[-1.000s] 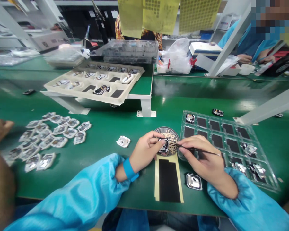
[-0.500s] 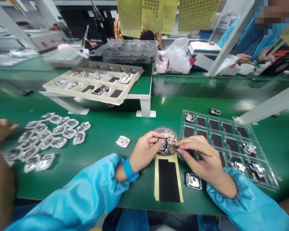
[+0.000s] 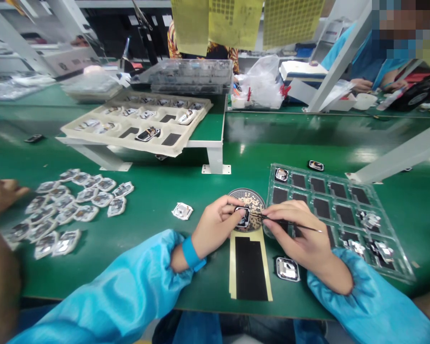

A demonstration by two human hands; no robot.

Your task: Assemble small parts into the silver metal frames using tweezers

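Note:
Between thumb and fingers, my left hand (image 3: 219,216) grips a small square watch case (image 3: 242,217) with a pale rim and dark inside. My right hand (image 3: 294,228) pinches a pair of dark tweezers (image 3: 290,222), their tips pointing left at the case's edge; whether they touch it or hold anything is too small to tell. Underneath both lies a round grey dish (image 3: 251,193) with many tiny beige and dark bits. A black sheet on yellow backing (image 3: 251,270) lies just in front of the dish. Beside my right wrist rests another watch case (image 3: 287,269).
Several white-rimmed parts (image 3: 66,205) cluster at left, near another person's hand (image 3: 7,196). One lone part (image 3: 182,210) lies left of my hands. A clear compartment tray (image 3: 322,208) stands at right. A beige tray (image 3: 123,138) sits on a raised shelf (image 3: 215,157) with metal legs.
Both hands keep almost the same pose over the dish, with the case and tweezers still held. The view has shifted very slightly.

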